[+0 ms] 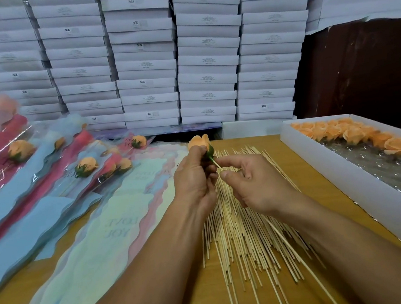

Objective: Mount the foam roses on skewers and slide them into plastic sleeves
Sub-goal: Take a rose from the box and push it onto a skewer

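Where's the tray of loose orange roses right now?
In the head view, the white tray lies along the table's right edge, right of the skewer pile, with the roses bunched at its far end.

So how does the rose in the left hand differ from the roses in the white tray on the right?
The rose in the left hand is held above the table, while the tray roses lie packed in a row in the white tray.
The held rose is meeting a skewer pinched by the right hand; the tray roses show no skewers.
Both are peach-orange.
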Demonstrator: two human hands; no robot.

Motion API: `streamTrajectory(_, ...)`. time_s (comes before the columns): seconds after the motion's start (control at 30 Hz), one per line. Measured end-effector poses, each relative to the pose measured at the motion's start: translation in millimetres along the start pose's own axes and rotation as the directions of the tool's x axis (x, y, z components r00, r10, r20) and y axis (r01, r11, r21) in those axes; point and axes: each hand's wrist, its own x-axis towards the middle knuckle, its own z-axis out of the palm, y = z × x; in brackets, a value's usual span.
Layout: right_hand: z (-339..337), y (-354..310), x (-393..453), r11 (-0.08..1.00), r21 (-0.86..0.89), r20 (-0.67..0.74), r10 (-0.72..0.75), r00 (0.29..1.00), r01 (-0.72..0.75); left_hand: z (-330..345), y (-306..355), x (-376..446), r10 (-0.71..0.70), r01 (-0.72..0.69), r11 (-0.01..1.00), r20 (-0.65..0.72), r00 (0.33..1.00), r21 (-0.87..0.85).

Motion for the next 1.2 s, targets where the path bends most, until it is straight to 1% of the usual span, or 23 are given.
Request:
streamTrajectory(0.1, 2, 6, 2, 0.998, -0.061, 0.01, 0.013, 1.0, -0.012, -3, -4, 2, 0.03, -0.028, 0.999, -0.037, 0.999, 0.04)
streamTrajectory(0.17, -1, 11, 5, 0.996, -0.062, 0.005, 0.061, 0.998, -0.061, -4, -8, 1, 0.027, -0.023, 0.995, -0.041, 0.999, 0.092)
streamTrajectory(0.27, -10, 18, 9, 0.987, -0.003, -0.036, 0.158, 0.987, -0.158, -4, -16, -3, 0.037, -0.034, 0.959, -0.004, 0.999, 0.281)
streamTrajectory(0.33, -15, 24, 12, 0.979, 0.037, -0.069, 0.203, 0.977, -0.2, -3, -20, -3, 0.082, -0.07, 0.884, -0.005, 0.997, 0.461)
streamTrajectory(0.37, -16, 28, 13, 0.975, 0.049, -0.084, 0.219, 0.972, -0.215, -3, -21, -3, 0.114, -0.09, 0.811, -0.005, 0.993, 0.578)
streamTrajectory(0.4, -17, 30, 13, 0.973, 0.049, -0.093, 0.23, 0.969, -0.227, -2, -22, -3, 0.138, -0.107, 0.699, 0.013, 0.99, 0.707)
streamTrajectory(0.43, -18, 33, 14, 0.972, 0.04, -0.097, 0.236, 0.967, -0.233, -1, -22, -3, 0.15, -0.121, 0.564, 0.043, 0.988, 0.817)
streamTrajectory(0.5, -20, 36, 14, 0.97, 0.023, -0.101, 0.242, 0.965, -0.241, 2, -20, -1, 0.127, -0.137, 0.28, 0.105, 0.986, 0.95)
streamTrajectory(0.57, -21, 38, 15, 0.97, 0.026, -0.115, 0.245, 0.963, -0.243, 6, -16, 1, 0.065, -0.18, 0.005, 0.18, 0.982, 0.984)
streamTrajectory(0.63, -21, 40, 17, 0.969, 0.029, -0.122, 0.248, 0.961, -0.246, 9, -4, 3, -0.01, -0.234, -0.212, 0.238, 0.971, 0.949)
streamTrajectory(0.67, -22, 40, 17, 0.968, 0.027, -0.122, 0.25, 0.96, -0.249, 9, 4, 5, -0.037, -0.258, -0.298, 0.259, 0.965, 0.919)
streamTrajectory(0.73, -22, 42, 18, 0.966, 0.017, -0.117, 0.258, 0.959, -0.258, 3, 28, 11, -0.08, -0.266, -0.4, 0.256, 0.963, 0.877)
streamTrajectory(0.87, -22, 43, 19, 0.964, 0.024, -0.096, 0.265, 0.96, -0.264, -20, 87, 27, -0.114, -0.191, -0.614, 0.153, 0.982, 0.766)
streamTrajectory(0.93, -22, 43, 19, 0.965, 0.02, -0.094, 0.263, 0.96, -0.262, -34, 112, 31, -0.141, -0.17, -0.652, 0.103, 0.985, 0.739)
streamTrajectory(1.03, -21, 42, 18, 0.965, 0.001, -0.105, 0.262, 0.959, -0.264, -64, 135, 31, -0.21, -0.24, -0.697, 0.128, 0.969, 0.676)
streamTrajectory(1.1, -20, 41, 18, 0.964, -0.013, -0.107, 0.262, 0.959, -0.265, -90, 139, 25, -0.217, -0.252, -0.685, 0.139, 0.966, 0.684)
streamTrajectory(1.2, -19, 39, 17, 0.964, -0.023, -0.107, 0.261, 0.959, -0.265, -132, 130, 21, -0.27, -0.303, -0.668, 0.158, 0.95, 0.68)
